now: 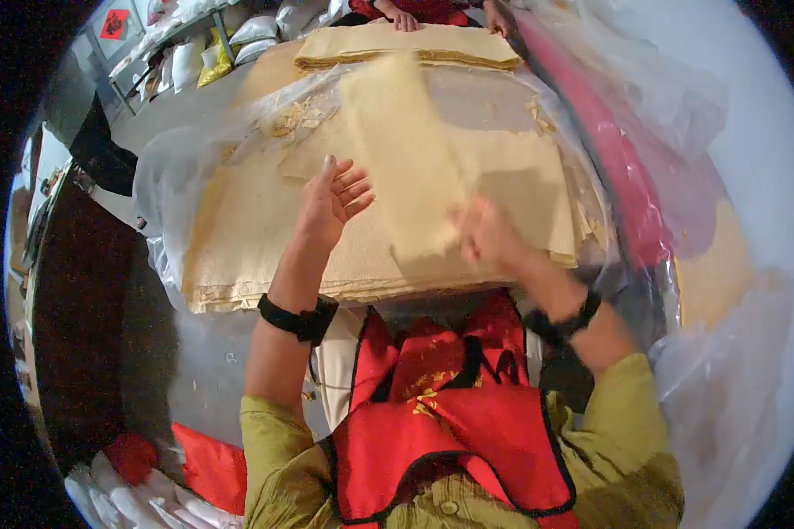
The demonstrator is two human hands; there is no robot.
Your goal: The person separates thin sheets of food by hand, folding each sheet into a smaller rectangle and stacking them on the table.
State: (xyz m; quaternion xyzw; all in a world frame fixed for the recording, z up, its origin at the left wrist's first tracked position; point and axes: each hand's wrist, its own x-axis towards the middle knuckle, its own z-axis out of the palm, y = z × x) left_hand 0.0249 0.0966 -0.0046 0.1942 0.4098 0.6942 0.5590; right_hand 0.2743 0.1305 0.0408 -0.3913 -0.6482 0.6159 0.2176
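A long pale yellow sheet [397,150] is lifted above the table, slightly blurred. Its near right corner is pinched by my right hand [490,234], whose fingers are closed and smeared a little by motion. To the left of the sheet, my left hand [333,203] is raised palm inward with fingers loosely bent and apart, holding nothing. Beneath both hands lies a wide stack of similar yellow sheets [265,238], with layered, ragged near edges. Another group of sheets [529,189] lies to the right, partly in the shadow of my right hand.
Across the table, a person's hand [403,19] rests on another folded stack [406,44]. Torn yellow scraps [302,117] lie at the far left of the table. Clear plastic film [172,176] hangs over the left edge. White sacks [256,29] stand beyond.
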